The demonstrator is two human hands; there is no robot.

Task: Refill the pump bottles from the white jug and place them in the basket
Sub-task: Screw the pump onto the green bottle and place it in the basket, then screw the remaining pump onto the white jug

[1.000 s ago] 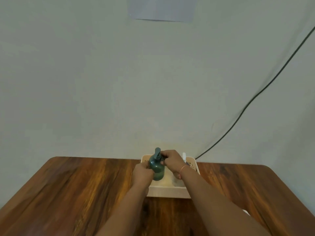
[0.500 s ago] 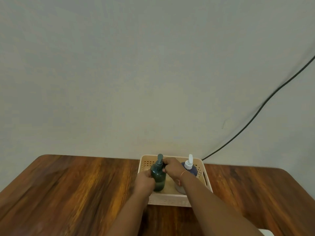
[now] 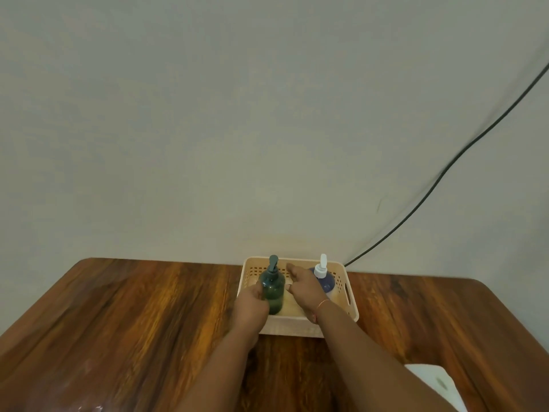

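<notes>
A dark green pump bottle (image 3: 272, 288) stands upright in the left half of a cream plastic basket (image 3: 349, 295) at the table's far edge. My left hand (image 3: 250, 304) is wrapped around the bottle's lower left side. My right hand (image 3: 303, 288) is just to the right of the bottle, fingers apart and off it. A blue bottle with a white pump (image 3: 323, 278) stands in the basket's right half, partly hidden behind my right hand. A white jug (image 3: 436, 382) shows as a blurred white shape at the bottom right.
The brown wooden table (image 3: 133, 322) runs up to a plain grey wall. A black cable (image 3: 445, 171) hangs down the wall to the basket's right rear corner.
The green bottle has come down into the basket. My right hand has let go of the pump top and opened beside the bottle. The view has tilted down.
</notes>
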